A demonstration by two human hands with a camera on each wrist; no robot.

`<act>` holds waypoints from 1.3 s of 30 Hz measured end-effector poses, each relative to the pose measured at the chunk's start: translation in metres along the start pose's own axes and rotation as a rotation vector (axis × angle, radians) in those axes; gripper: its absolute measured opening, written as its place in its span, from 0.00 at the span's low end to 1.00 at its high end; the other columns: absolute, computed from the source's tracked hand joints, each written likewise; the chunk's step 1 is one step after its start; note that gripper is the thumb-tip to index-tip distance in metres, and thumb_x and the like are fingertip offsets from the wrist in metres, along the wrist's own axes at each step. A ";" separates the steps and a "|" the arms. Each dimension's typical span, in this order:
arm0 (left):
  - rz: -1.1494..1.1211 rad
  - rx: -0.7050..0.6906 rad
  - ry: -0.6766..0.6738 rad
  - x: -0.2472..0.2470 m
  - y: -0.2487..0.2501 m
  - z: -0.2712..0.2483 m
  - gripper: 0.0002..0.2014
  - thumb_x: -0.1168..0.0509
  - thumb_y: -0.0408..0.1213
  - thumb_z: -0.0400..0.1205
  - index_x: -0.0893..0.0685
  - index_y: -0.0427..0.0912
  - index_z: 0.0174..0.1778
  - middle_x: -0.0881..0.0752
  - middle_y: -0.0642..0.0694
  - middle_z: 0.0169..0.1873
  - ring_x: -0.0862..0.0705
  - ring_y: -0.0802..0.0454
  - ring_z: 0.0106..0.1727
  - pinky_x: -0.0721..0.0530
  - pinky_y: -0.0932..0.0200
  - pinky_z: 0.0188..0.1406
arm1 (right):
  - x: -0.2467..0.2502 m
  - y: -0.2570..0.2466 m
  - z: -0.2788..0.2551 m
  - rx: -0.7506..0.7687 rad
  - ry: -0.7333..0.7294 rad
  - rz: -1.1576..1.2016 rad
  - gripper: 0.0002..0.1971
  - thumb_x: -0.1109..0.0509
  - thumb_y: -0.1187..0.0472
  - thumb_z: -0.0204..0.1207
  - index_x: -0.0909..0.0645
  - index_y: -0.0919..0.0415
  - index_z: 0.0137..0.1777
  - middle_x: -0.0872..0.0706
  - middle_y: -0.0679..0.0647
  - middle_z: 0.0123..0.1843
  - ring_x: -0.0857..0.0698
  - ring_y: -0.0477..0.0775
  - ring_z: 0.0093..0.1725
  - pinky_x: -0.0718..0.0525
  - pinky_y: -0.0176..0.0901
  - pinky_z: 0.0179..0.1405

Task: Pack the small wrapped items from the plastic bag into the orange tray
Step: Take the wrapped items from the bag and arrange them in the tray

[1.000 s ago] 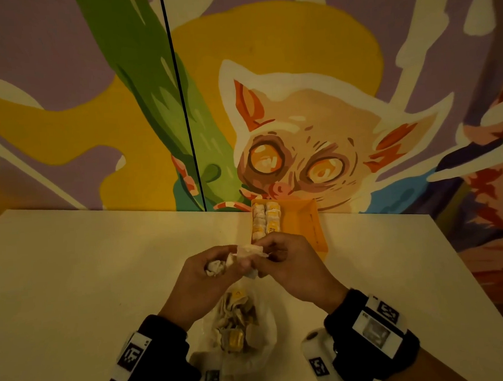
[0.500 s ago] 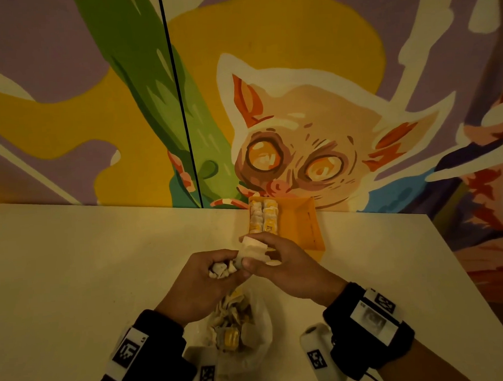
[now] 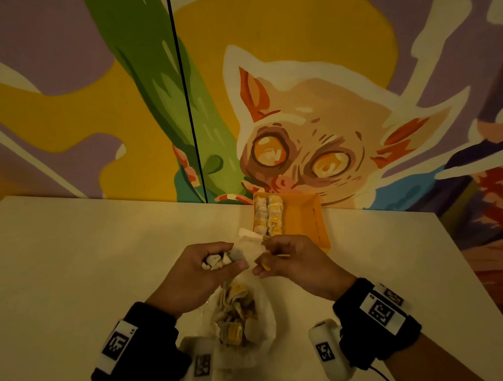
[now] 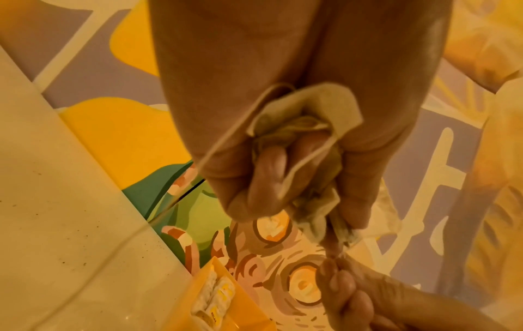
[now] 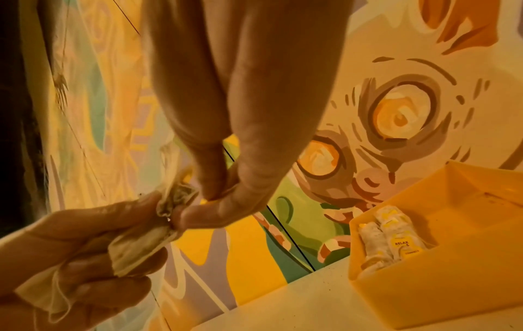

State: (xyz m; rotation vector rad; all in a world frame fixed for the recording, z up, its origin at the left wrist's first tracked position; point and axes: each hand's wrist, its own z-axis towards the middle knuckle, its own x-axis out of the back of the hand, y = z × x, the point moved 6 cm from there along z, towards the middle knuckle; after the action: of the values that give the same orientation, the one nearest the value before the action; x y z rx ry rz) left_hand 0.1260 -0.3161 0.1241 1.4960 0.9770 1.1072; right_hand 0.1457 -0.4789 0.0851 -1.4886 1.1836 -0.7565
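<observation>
My left hand (image 3: 230, 260) grips a crumpled bunch of small wrapped items (image 3: 216, 260) above the plastic bag (image 3: 263, 320); in the left wrist view its fingers curl round the bunch (image 4: 305, 125), and thin strings trail from it. My right hand (image 3: 261, 262) pinches the edge of one pale wrapped item (image 3: 248, 244) between thumb and forefinger, right against the left hand; the right wrist view shows that pinch (image 5: 181, 208). The bag lies on the table between my wrists with several items inside. The orange tray (image 3: 307, 216) stands just beyond the hands, with two rows of wrapped items (image 3: 267, 215) along its left side.
The pale table (image 3: 88, 271) runs out to the left and right of my hands. The painted wall (image 3: 313, 114) rises right behind the tray. The table's right edge (image 3: 467, 281) lies close to my right wrist. The tray's right half holds nothing.
The pale item that the right hand held up over the left hand now sits between the two hands. Both hands stay together above the bag.
</observation>
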 end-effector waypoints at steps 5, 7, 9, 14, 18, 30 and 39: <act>0.021 0.013 -0.015 -0.007 -0.004 -0.001 0.09 0.30 0.25 0.78 0.11 0.32 0.53 0.16 0.61 0.22 0.24 0.72 0.19 0.31 0.82 0.22 | 0.009 -0.013 0.001 0.094 0.164 -0.114 0.10 0.31 0.78 0.76 0.14 0.64 0.45 0.12 0.55 0.40 0.12 0.42 0.36 0.15 0.30 0.36; 0.024 0.018 0.023 -0.009 -0.004 0.000 0.08 0.30 0.27 0.79 0.11 0.32 0.52 0.17 0.61 0.20 0.25 0.71 0.17 0.32 0.81 0.21 | 0.011 -0.015 0.001 0.125 0.243 -0.165 0.13 0.30 0.79 0.74 0.14 0.61 0.45 0.11 0.51 0.37 0.14 0.37 0.32 0.20 0.25 0.31; 0.024 0.022 0.051 -0.011 -0.004 0.002 0.07 0.30 0.29 0.79 0.11 0.32 0.51 0.19 0.61 0.18 0.26 0.69 0.16 0.33 0.80 0.20 | 0.009 -0.014 0.002 0.138 0.278 -0.161 0.16 0.30 0.81 0.72 0.13 0.57 0.44 0.10 0.52 0.38 0.13 0.41 0.34 0.18 0.30 0.33; 0.019 0.063 0.089 -0.013 -0.007 0.003 0.08 0.33 0.30 0.82 0.10 0.30 0.46 0.22 0.61 0.15 0.29 0.70 0.14 0.33 0.79 0.18 | 0.003 -0.009 0.004 0.165 0.327 -0.010 0.15 0.31 0.79 0.75 0.12 0.57 0.46 0.08 0.54 0.46 0.09 0.51 0.44 0.11 0.38 0.41; 0.030 0.088 0.128 -0.012 -0.012 0.004 0.08 0.33 0.31 0.82 0.10 0.32 0.45 0.21 0.61 0.16 0.27 0.67 0.15 0.32 0.76 0.17 | -0.001 -0.002 0.007 0.115 0.310 0.099 0.11 0.36 0.72 0.82 0.12 0.62 0.53 0.11 0.61 0.57 0.10 0.57 0.54 0.10 0.46 0.51; 0.059 0.084 0.125 -0.016 -0.023 0.006 0.07 0.31 0.29 0.80 0.10 0.32 0.39 0.21 0.53 0.18 0.31 0.64 0.14 0.34 0.75 0.17 | 0.000 0.004 0.003 0.271 0.302 -0.244 0.09 0.20 0.61 0.70 0.12 0.50 0.49 0.09 0.54 0.45 0.10 0.50 0.47 0.12 0.42 0.52; 0.072 0.149 0.098 -0.020 -0.040 0.015 0.06 0.29 0.34 0.79 0.09 0.40 0.38 0.17 0.53 0.21 0.27 0.63 0.18 0.30 0.72 0.22 | 0.011 0.008 0.016 0.222 0.211 -0.455 0.04 0.23 0.59 0.75 0.12 0.49 0.46 0.09 0.46 0.47 0.11 0.47 0.49 0.11 0.49 0.53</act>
State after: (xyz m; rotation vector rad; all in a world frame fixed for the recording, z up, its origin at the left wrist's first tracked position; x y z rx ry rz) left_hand 0.1333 -0.3318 0.0798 1.6190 1.1011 1.1902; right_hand 0.1617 -0.4836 0.0716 -1.5318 0.8803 -1.3358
